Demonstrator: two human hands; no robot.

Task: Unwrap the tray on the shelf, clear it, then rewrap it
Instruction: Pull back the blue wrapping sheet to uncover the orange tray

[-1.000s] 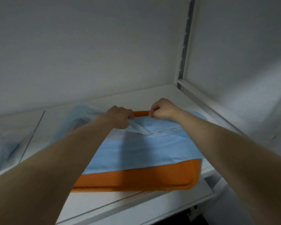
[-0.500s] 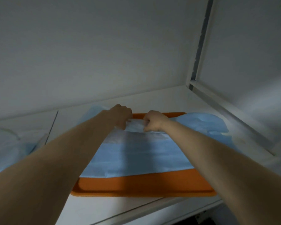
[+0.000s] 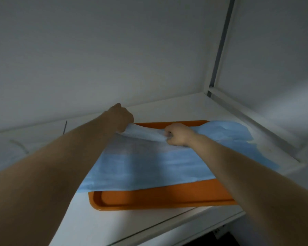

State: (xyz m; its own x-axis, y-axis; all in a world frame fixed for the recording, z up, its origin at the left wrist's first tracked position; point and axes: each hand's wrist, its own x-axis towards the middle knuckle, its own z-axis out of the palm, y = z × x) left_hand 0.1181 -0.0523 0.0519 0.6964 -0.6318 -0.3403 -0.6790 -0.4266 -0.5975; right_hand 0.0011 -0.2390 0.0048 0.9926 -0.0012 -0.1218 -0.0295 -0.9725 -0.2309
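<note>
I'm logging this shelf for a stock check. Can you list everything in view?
tray: 1, orange, on the shelf, near strip uncovered
wrap: 1, pale blue, over the tray, spilling off its right side
shelf: 1, white, under the tray
post: 1, grey and white, upright at the back right corner
left hand: 1, grips the wrap's far edge at the tray's far left
right hand: 1, grips a bunched fold of wrap near the tray's far rim
</note>
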